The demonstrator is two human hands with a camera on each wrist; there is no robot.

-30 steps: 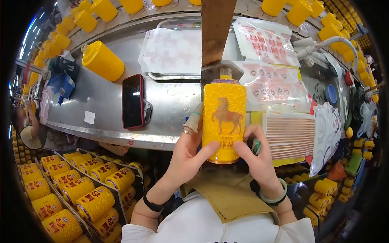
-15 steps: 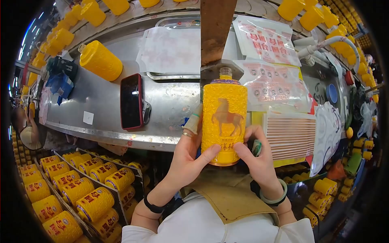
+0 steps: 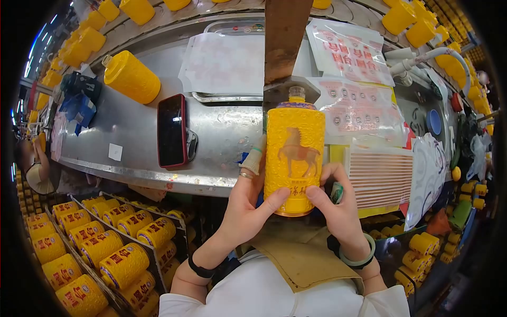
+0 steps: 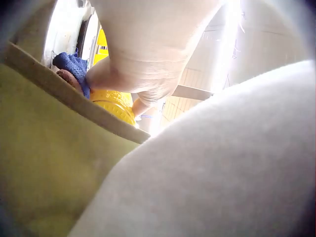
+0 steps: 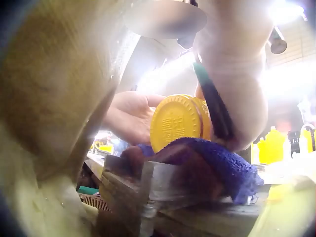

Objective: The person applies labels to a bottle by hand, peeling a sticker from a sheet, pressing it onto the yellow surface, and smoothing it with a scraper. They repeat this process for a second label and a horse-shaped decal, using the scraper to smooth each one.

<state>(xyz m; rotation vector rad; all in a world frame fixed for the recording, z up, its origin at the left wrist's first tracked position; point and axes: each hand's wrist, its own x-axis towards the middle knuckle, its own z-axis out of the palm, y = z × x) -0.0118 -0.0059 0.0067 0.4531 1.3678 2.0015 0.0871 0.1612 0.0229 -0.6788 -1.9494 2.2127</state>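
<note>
In the head view a yellow textured bottle [image 3: 296, 124] with a brown horse decal and a line of characters below it faces up, its clear glass neck pointing away from me. My left hand [image 3: 245, 203] grips its lower left side, thumb on the front near the characters; one finger wears a pale wrap [image 3: 253, 160]. My right hand [image 3: 338, 208] holds the lower right side, thumb also pressed near the characters. A dark strip with a green end [image 5: 214, 101] sits against the right palm. The bottle's embossed base [image 5: 175, 126] shows over a blue cloth [image 5: 212, 158] in the right wrist view.
A metal bench [image 3: 132, 127] carries another yellow bottle [image 3: 132, 77], a phone [image 3: 172, 131] and white sheets [image 3: 224, 63]. Printed decal sheets [image 3: 362, 105] and a striped sheet [image 3: 377, 177] lie right of a brown post [image 3: 285, 39]. Racks of yellow bottles [image 3: 124, 261] stand lower left.
The bottle stays in both hands with its horse side up and shifts only slightly in view. The thumbs keep their place near the lower characters.
</note>
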